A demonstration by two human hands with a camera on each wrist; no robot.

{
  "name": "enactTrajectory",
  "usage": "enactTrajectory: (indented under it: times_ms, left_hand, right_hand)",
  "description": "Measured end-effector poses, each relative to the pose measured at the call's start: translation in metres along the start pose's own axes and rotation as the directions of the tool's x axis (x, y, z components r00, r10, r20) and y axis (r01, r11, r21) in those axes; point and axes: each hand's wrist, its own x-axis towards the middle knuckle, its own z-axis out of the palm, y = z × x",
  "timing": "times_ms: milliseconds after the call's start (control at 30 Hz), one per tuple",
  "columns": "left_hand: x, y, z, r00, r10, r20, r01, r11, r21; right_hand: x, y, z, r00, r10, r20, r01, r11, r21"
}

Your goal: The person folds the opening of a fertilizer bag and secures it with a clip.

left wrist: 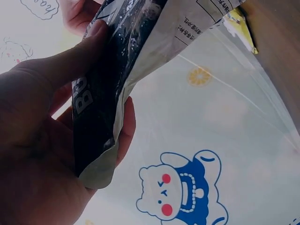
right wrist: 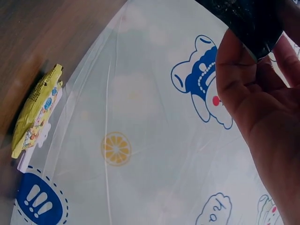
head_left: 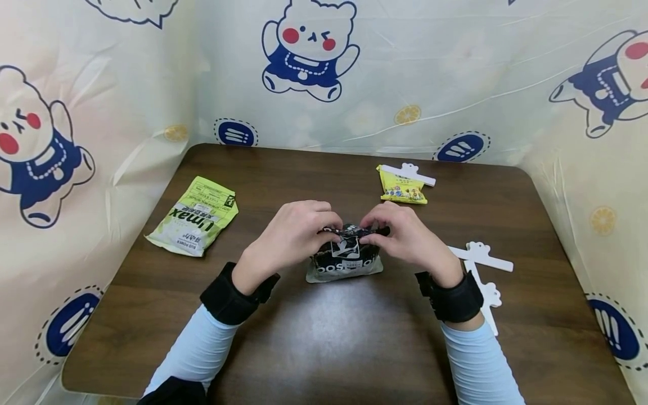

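Observation:
A black and grey snack bag (head_left: pixel 346 261) stands at the middle of the table, its top edge folded over. My left hand (head_left: pixel 300 229) pinches the left end of that folded edge between thumb and fingers. On the right end, my right hand (head_left: pixel 405 233) grips the same fold. The left wrist view shows the thumb on the dark face of the bag (left wrist: pixel 101 101) and fingertips behind it. In the right wrist view, fingers curl round a dark corner of the bag (right wrist: pixel 255 28).
A green and white bag (head_left: pixel 194 219) lies at the left. Behind my right hand lies a small yellow bag (head_left: pixel 403 187) with a white clip (head_left: pixel 409 173) on its top. Two more white clips (head_left: pixel 483 257) lie beside my right wrist. Printed curtains surround the brown table (head_left: pixel 324 349).

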Motion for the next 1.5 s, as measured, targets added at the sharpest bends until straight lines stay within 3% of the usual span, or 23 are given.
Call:
enactTrajectory:
  times_ms: [433, 733, 967, 1100, 1367, 1500]
  left_hand:
    - [0.000, 0.000, -0.002, 1.000, -0.020, -0.009, 0.020, 1.000, 0.014]
    - [0.000, 0.001, -0.002, 1.000, -0.023, 0.010, 0.022, 0.997, 0.067]
    - [-0.001, 0.000, 0.002, 0.999, -0.012, 0.035, 0.009, 0.996, 0.094]
    - [-0.003, -0.002, 0.002, 0.999, -0.013, 0.044, 0.009, 0.997, 0.082]
    - [-0.002, -0.003, 0.000, 0.998, -0.046, 0.042, 0.043, 0.997, 0.056]
    - [-0.001, -0.007, -0.003, 0.996, -0.061, 0.066, 0.059, 0.998, 0.032]
  right_hand:
    - [0.000, 0.003, 0.001, 0.998, -0.060, -0.019, 0.059, 0.997, -0.039]
    - [0.001, 0.001, 0.004, 1.000, 0.019, -0.023, -0.020, 1.000, -0.015]
    - [-0.001, 0.001, 0.003, 0.989, 0.118, 0.089, -0.123, 0.991, 0.052]
    - [0.001, 0.002, 0.006, 0.992, 0.070, 0.101, -0.076, 0.995, 0.057]
    - [0.004, 0.001, 0.011, 1.000, 0.018, 0.022, -0.018, 1.000, 0.006]
    - [0.003, 0.002, 0.011, 1.000, -0.005, 0.008, 0.005, 0.999, 0.043]
